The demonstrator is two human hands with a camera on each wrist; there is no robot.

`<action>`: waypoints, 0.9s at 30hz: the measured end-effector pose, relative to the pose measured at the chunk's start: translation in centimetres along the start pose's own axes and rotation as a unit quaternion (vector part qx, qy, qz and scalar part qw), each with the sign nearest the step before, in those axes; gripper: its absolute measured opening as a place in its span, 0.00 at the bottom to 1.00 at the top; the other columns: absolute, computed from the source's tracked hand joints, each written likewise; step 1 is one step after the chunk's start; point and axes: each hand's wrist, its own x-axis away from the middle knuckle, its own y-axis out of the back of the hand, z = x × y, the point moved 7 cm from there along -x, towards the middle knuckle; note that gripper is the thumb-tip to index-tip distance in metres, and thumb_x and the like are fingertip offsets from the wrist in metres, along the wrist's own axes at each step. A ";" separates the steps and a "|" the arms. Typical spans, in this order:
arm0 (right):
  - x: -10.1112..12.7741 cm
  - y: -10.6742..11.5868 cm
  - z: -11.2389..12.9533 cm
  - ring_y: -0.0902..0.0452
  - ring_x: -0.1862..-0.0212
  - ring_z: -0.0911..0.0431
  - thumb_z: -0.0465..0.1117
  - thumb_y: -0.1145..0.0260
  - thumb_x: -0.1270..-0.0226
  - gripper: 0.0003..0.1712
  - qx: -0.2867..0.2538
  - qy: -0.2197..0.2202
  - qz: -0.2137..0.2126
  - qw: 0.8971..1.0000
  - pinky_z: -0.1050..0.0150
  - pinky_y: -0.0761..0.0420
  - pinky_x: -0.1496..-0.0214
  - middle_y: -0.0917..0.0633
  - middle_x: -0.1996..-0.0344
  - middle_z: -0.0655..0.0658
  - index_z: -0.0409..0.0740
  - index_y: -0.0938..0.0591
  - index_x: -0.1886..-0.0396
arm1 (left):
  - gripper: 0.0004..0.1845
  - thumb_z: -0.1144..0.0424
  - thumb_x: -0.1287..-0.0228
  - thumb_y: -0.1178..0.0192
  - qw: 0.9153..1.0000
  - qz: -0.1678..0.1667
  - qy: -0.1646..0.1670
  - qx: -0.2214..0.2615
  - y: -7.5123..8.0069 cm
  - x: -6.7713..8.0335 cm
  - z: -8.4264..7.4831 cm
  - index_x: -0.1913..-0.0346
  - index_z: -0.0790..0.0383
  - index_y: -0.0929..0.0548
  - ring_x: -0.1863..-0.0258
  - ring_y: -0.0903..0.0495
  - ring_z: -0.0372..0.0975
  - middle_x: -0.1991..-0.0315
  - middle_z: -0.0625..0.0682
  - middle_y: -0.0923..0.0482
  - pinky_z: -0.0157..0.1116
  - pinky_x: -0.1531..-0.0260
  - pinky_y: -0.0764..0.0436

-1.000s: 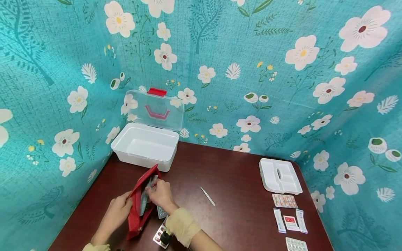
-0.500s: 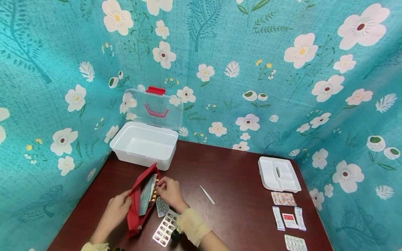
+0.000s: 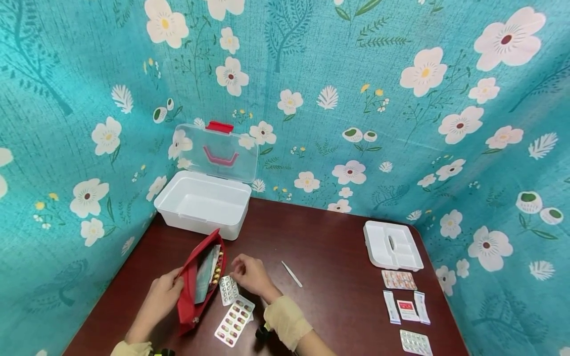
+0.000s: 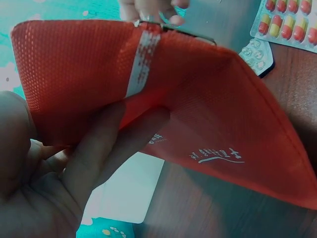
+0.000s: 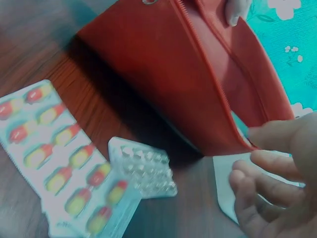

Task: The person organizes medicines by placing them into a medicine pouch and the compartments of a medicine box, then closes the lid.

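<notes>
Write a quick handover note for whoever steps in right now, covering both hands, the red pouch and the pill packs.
Left hand: grips the red pouch and holds it open on the table.
Right hand: holds nothing, fingers loosely curled beside the pouch mouth.
Out: a clear pill sheet and a capsule sheet lie next to the pouch.
In the pouch: another capsule strip and a flat packet.
Probably left: take those two out.
The white box stands open and empty behind.

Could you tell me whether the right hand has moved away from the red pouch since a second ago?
Yes. The right hand has drawn out of the red pouch mouth, rightward toward the white stick on the table.
</notes>
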 end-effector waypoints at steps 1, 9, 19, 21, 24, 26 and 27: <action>0.1 -0.1 -0.1 0.24 0.72 0.67 0.35 0.28 0.43 0.12 0.004 0.004 0.013 1.000 0.77 0.26 0.67 0.14 0.72 0.45 0.38 0.17 0.59 | 0.24 0.67 0.27 0.54 1.000 0.002 -0.001 0.001 0.1 -0.1 -0.1 0.34 0.76 0.29 0.82 0.32 0.38 0.77 0.51 0.26 0.33 0.82 0.33; 1.5 -0.7 -0.9 0.16 0.59 0.51 0.40 0.24 0.46 0.24 0.051 0.041 0.090 0.994 0.70 0.23 0.56 0.14 0.60 0.39 0.37 0.20 0.51 | 0.24 0.67 0.28 0.54 1.000 0.001 0.000 0.007 0.3 -0.4 -0.4 0.33 0.76 0.30 0.83 0.33 0.37 0.77 0.52 0.26 0.33 0.83 0.32; 3.3 -2.5 -1.0 0.34 0.37 0.51 0.46 0.20 0.49 0.34 0.162 0.103 0.186 0.964 0.61 0.30 0.38 0.26 0.36 0.43 0.55 0.21 0.40 | 0.24 0.67 0.28 0.54 1.000 -0.003 -0.002 0.008 0.6 -0.4 -0.3 0.34 0.76 0.30 0.83 0.33 0.38 0.76 0.52 0.25 0.33 0.83 0.33; 3.7 -2.9 -0.8 0.37 0.35 0.49 0.46 0.20 0.50 0.35 0.177 0.118 0.202 0.956 0.61 0.29 0.39 0.30 0.32 0.43 0.57 0.21 0.39 | 0.24 0.66 0.28 0.54 1.000 0.001 0.000 0.009 0.5 -0.3 -0.1 0.33 0.76 0.30 0.83 0.33 0.38 0.77 0.51 0.26 0.33 0.83 0.33; 4.3 -3.5 -0.4 0.38 0.38 0.48 0.44 0.19 0.53 0.37 0.189 0.129 0.220 0.948 0.65 0.27 0.46 0.32 0.32 0.43 0.61 0.21 0.40 | 0.24 0.66 0.28 0.54 1.000 0.000 0.000 0.005 0.3 -0.2 0.2 0.33 0.75 0.29 0.83 0.34 0.37 0.79 0.50 0.28 0.33 0.83 0.33; 4.6 -3.9 -0.2 0.38 0.43 0.50 0.43 0.18 0.55 0.37 0.202 0.139 0.222 0.944 0.70 0.29 0.51 0.30 0.34 0.44 0.63 0.20 0.42 | 0.24 0.66 0.28 0.53 1.000 -0.004 -0.002 0.004 0.3 -0.1 0.3 0.34 0.75 0.28 0.84 0.34 0.36 0.79 0.49 0.28 0.33 0.83 0.34; 4.8 -4.1 -0.2 0.38 0.44 0.51 0.43 0.18 0.56 0.37 0.207 0.141 0.223 0.942 0.71 0.30 0.53 0.30 0.36 0.44 0.64 0.20 0.42 | 0.23 0.67 0.28 0.53 1.000 -0.007 -0.003 0.003 0.2 0.0 0.3 0.34 0.74 0.28 0.84 0.34 0.36 0.79 0.49 0.28 0.32 0.82 0.34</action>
